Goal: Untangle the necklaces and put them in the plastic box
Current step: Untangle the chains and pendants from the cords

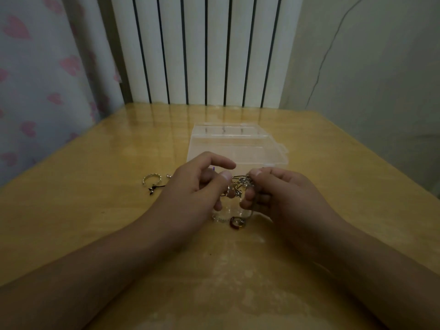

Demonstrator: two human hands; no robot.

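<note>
The tangled necklaces (239,188) hung as one small knot of thin silvery chain and dark cord between the two hands, just above the desk (95,222) and in front of the clear plastic box (238,144). They looked light, limp and slippery, with links fine enough to snag or kink if pulled hard; the safest hold seemed to be right beside the knot, teasing one strand loose at a time. The left hand (202,186) pinched the knot with thumb and fingers curled, and the right hand (273,189) pinched its other side in the same grip. How many necklaces made up the knot could not be counted. A dark reddish pendant (236,222) dangled below onto the desk. One silvery ring (152,180) lay left of the hands with a dark cord end (156,188) beside it. There was one box, which appeared closed.
</note>
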